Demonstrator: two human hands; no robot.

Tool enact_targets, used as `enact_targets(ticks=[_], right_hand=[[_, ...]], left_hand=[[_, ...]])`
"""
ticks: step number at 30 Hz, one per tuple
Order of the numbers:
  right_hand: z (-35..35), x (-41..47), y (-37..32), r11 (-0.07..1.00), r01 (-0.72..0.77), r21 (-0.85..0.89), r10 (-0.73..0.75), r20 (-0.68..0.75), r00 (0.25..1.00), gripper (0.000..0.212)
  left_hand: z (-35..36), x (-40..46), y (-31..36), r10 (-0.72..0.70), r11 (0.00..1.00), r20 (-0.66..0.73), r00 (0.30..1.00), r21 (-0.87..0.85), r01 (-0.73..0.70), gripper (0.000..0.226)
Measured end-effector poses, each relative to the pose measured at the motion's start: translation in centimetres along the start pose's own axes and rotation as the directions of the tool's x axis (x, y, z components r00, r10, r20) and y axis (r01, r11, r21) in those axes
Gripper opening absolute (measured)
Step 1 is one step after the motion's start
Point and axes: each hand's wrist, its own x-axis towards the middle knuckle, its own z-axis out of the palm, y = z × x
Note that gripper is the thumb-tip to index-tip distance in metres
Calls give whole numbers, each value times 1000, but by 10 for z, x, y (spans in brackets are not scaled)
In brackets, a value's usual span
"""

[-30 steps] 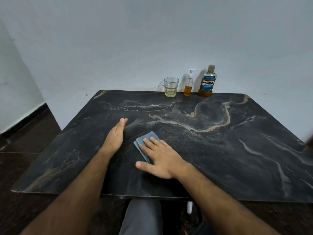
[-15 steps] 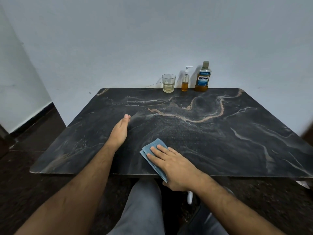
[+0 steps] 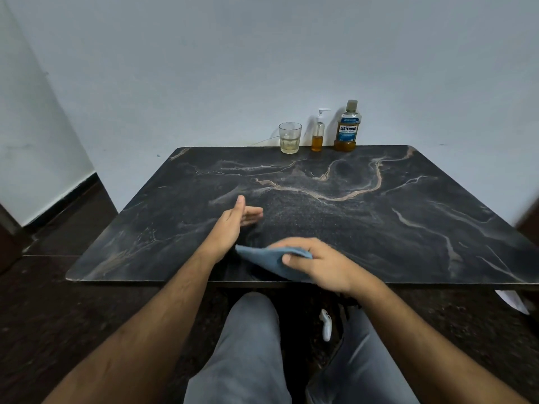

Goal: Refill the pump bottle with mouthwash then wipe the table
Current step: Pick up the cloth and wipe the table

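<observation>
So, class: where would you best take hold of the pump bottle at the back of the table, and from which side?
Grip the pump bottle round its slim body, below the white pump head, coming from the front. It stands upright against the wall, with a glass to its left and the mouthwash bottle to its right, so the sides are probably tight.

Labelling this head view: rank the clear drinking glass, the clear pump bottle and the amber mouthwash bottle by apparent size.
1. Amber mouthwash bottle, tallest and widest.
2 and 3. Unsure: the clear pump bottle looks taller but slimmer, the clear drinking glass shorter but wider.
</observation>
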Motion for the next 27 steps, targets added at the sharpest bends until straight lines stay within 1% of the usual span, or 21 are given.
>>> enact_targets(ticks=[2, 3, 5, 7, 9, 11, 13, 18, 19, 21, 23, 25, 27], right_hand=[[-8, 4, -5, 990, 43, 132, -21, -163, 986, 25], [-12, 8, -6, 979, 52, 195, -2, -246, 969, 22], [-19, 15, -4, 940, 37, 340, 101, -379, 920, 17], [-26, 26, -1, 908, 8, 419, 212, -474, 854, 17], [-32, 37, 3, 893, -3, 450, 276, -543, 793, 16], [-39, 50, 8, 865, -20, 501, 342, -560, 754, 12], [-50, 67, 13, 829, -65, 555, 411, -528, 743, 16], [-74, 112, 20, 719, -114, 685, 510, -409, 757, 26], [-78, 119, 22, 719, -149, 679, 522, -385, 761, 27], [-84, 132, 25, 750, -259, 608, 543, -343, 766, 30], [-86, 148, 30, 771, -322, 550, 560, -345, 753, 29], [-86, 166, 36, 779, -339, 527, 581, -406, 705, 30], [-88, 188, 42, 811, -382, 443, 577, -499, 647, 29]], left_hand=[[6, -6, 11, -38, 995, 35, 999, -87, 41, 80], [7, -6, 17, -63, 991, 29, 998, -112, 66, 84], [10, -4, 27, -105, 985, 27, 994, -136, 108, 85], [11, 1, 37, -133, 981, 62, 989, -136, 140, 72], [11, 4, 42, -131, 982, 94, 987, -122, 142, 47], [9, 9, 41, -116, 987, 129, 985, -99, 129, 24], [4, 20, 39, -108, 988, 113, 988, -100, 119, 10], [-15, 60, 39, -158, 976, -43, 987, -157, 149, 7], [-18, 69, 39, -160, 974, -69, 985, -171, 147, 7], [-25, 86, 38, -177, 970, -113, 978, -191, 153, 7], [-30, 102, 33, -198, 969, -136, 971, -180, 172, 7], [-35, 118, 27, -214, 970, -157, 964, -152, 190, 7], [-39, 137, 21, -218, 972, -182, 959, -127, 196, 6]])
